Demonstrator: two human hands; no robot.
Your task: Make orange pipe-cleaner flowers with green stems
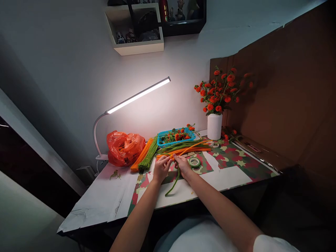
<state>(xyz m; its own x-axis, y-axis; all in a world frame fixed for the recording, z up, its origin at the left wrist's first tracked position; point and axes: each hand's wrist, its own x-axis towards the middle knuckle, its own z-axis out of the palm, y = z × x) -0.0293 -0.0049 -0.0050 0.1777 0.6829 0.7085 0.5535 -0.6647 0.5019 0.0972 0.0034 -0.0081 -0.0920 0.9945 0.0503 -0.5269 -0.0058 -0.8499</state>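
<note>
Clothing (204,239) at six o'clock; likely light, bendable orange stem (193,148) is aptly end-pinched by left grip (163,164) and right grip (182,165).

Spans the lower centre as a partly camouflage-printed table (97,199). Carries a red plastic bag (126,148) left of centre; orange pipe cleaners (142,155), green pipe cleaners (149,156), a blue plastic basket (162,144) and a green tape roll (198,163) near the centre; a ribbed white vase (214,127) right of centre.
</note>
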